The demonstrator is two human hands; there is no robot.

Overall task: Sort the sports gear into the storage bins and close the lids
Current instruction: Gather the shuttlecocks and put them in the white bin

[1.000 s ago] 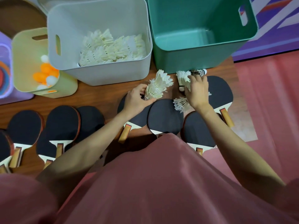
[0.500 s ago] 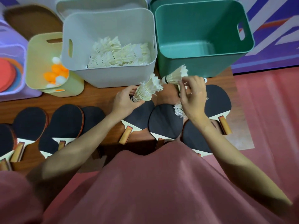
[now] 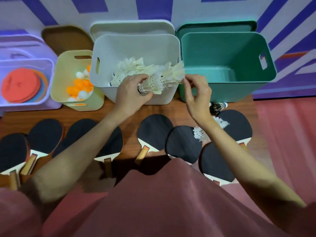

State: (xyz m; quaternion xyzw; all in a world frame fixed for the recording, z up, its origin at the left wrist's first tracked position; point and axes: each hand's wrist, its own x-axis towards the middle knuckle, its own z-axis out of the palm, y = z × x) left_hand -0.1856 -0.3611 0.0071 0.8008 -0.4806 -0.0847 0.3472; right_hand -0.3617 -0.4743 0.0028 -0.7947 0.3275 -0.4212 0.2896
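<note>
Shuttlecocks (image 3: 159,79), feather-light and crushable, are hovering at the white bin's (image 3: 136,47) six-o'clock rim, where I'm gripping their cork end with my left hand (image 3: 131,91) while my right hand (image 3: 196,93) is pinching the feather tips.

surface: wooden floor (image 3: 172,109) | bins: purple (image 3: 53,103), yellow (image 3: 97,103), white (image 3: 164,98), green (image 3: 239,93) | black paddles (image 3: 153,132) in a row | loose shuttlecocks (image 3: 199,134) on the right paddles
</note>
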